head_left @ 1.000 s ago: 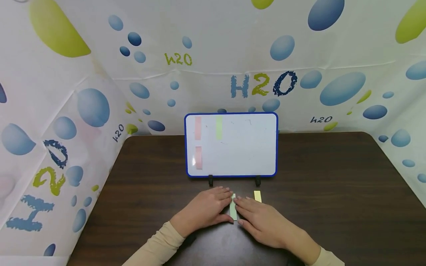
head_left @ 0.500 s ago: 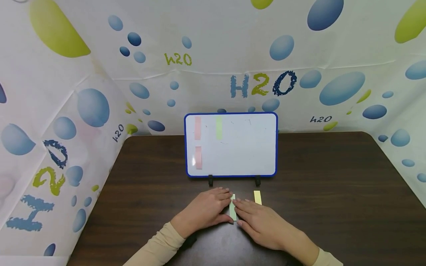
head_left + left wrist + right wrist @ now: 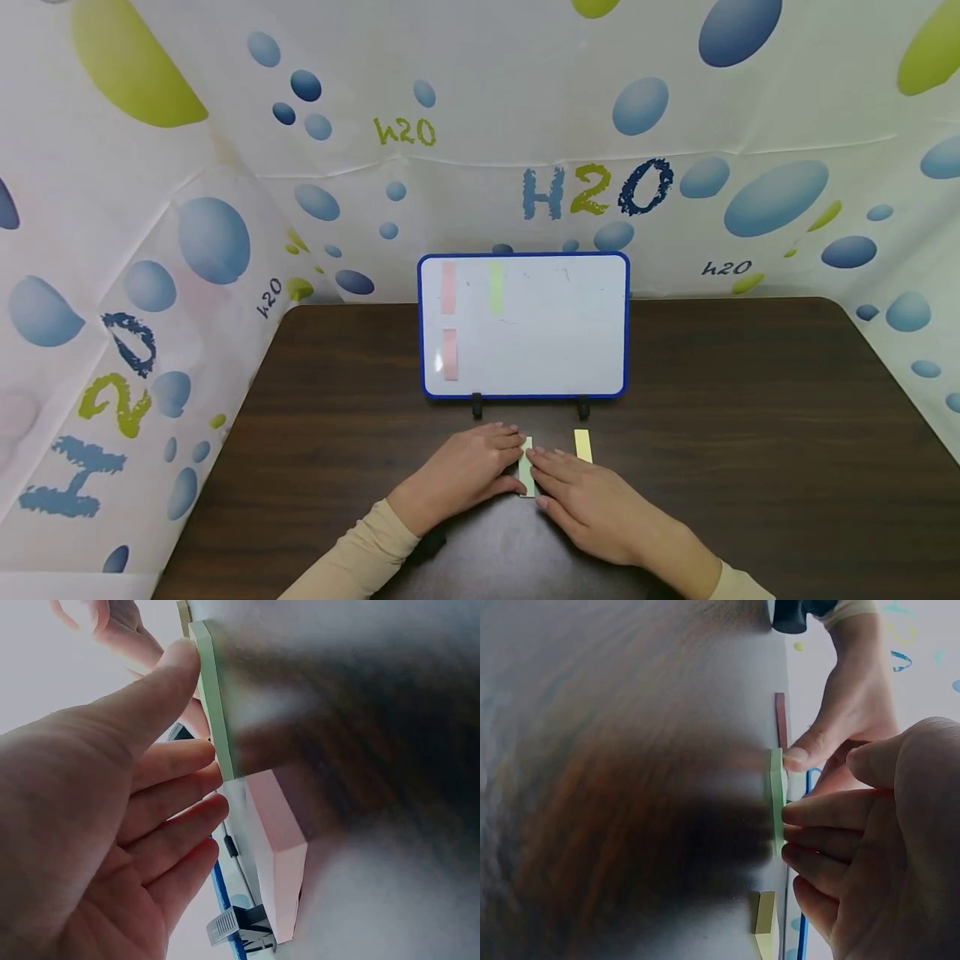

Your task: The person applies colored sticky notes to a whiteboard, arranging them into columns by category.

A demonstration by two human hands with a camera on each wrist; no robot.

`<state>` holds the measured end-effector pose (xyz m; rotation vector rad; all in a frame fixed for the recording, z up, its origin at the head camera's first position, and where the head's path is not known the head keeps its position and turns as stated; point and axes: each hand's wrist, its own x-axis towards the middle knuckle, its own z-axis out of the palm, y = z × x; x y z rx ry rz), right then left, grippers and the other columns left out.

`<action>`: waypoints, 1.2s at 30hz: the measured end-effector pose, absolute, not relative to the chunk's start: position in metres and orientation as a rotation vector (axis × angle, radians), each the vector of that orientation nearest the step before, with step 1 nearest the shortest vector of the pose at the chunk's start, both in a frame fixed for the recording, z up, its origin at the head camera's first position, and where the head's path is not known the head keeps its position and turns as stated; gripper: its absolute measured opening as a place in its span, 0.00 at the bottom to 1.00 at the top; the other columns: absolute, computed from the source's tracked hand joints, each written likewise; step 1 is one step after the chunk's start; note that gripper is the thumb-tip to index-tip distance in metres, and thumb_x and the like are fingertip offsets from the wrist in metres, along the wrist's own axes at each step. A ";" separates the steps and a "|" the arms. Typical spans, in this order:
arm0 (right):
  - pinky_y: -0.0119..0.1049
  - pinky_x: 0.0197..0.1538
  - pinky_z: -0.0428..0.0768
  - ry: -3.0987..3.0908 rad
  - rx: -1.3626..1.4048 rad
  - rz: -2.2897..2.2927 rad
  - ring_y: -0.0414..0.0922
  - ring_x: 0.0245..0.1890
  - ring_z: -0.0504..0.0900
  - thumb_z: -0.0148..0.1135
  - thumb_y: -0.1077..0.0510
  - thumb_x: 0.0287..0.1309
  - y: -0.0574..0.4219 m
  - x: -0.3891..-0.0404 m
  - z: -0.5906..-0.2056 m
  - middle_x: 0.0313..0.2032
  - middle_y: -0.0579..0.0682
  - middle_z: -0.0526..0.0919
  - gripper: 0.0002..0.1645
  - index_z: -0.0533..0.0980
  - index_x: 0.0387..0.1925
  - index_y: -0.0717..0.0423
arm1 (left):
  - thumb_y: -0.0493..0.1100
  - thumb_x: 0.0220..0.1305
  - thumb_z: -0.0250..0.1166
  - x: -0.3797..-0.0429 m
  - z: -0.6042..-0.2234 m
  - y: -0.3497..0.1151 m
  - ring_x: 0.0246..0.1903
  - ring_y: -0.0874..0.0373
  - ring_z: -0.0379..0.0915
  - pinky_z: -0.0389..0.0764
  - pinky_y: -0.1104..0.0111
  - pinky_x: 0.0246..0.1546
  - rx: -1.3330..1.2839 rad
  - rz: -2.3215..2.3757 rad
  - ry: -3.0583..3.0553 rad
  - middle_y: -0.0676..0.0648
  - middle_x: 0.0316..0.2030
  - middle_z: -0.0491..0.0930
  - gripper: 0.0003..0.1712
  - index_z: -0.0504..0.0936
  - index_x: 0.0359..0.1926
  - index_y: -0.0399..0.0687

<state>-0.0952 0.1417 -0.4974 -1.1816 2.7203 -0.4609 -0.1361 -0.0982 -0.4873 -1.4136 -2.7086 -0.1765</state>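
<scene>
A narrow green sticky-note pad (image 3: 527,479) lies lengthwise on the table between the two hands. My left hand (image 3: 461,471) rests along its left side, with the thumb at the near end and loosely straight fingers by the far end. From the right, the extended fingertips of my right hand (image 3: 592,504) touch the green pad (image 3: 775,802); that thumb stays apart from it. A yellow pad (image 3: 582,445) lies beyond the right hand, partly covered by it. In the left wrist view a pink pad (image 3: 277,851) sits beside the green one; the left hand hides it from the head view.
A blue-framed whiteboard (image 3: 555,333) stands behind the hands on black feet (image 3: 477,407). Stuck to it are two pink strips (image 3: 448,287) and a green strip (image 3: 496,287). The dark wooden table (image 3: 750,417) extends to both sides, before a patterned curtain (image 3: 480,200).
The hands stay nearly still around the green pad; the left thumb has shifted slightly at its near end. The whole head view has moved a little.
</scene>
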 end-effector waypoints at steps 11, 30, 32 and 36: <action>0.49 0.75 0.70 2.704 -1.140 -0.486 0.46 0.76 0.64 0.42 0.44 0.80 0.142 -0.095 -0.495 0.76 0.51 0.65 0.32 0.65 0.75 0.56 | 0.62 0.66 0.66 -0.136 -0.489 -0.096 0.62 0.56 0.79 0.77 0.63 0.68 -1.387 -0.234 -2.723 0.47 0.58 0.85 0.29 0.87 0.54 0.46; 0.49 0.73 0.73 2.715 -1.064 -0.526 0.45 0.74 0.69 0.38 0.42 0.81 0.145 -0.089 -0.493 0.72 0.47 0.72 0.32 0.70 0.72 0.53 | 0.53 0.76 0.58 -0.135 -0.490 -0.094 0.60 0.58 0.81 0.79 0.65 0.65 -1.314 -0.259 -2.747 0.50 0.56 0.86 0.18 0.89 0.51 0.50; 0.48 0.73 0.73 2.730 -1.076 -0.523 0.45 0.74 0.69 0.38 0.42 0.81 0.145 -0.088 -0.492 0.71 0.47 0.73 0.31 0.71 0.71 0.53 | 0.53 0.77 0.58 -0.134 -0.490 -0.094 0.60 0.58 0.81 0.79 0.64 0.65 -1.304 -0.266 -2.765 0.50 0.57 0.85 0.19 0.89 0.52 0.49; 0.48 0.72 0.74 2.760 -1.099 -0.522 0.44 0.72 0.72 0.39 0.43 0.81 0.144 -0.087 -0.491 0.70 0.47 0.75 0.30 0.74 0.69 0.53 | 0.52 0.78 0.56 -0.134 -0.489 -0.094 0.61 0.57 0.80 0.79 0.64 0.65 -1.285 -0.281 -2.797 0.50 0.58 0.85 0.20 0.87 0.56 0.47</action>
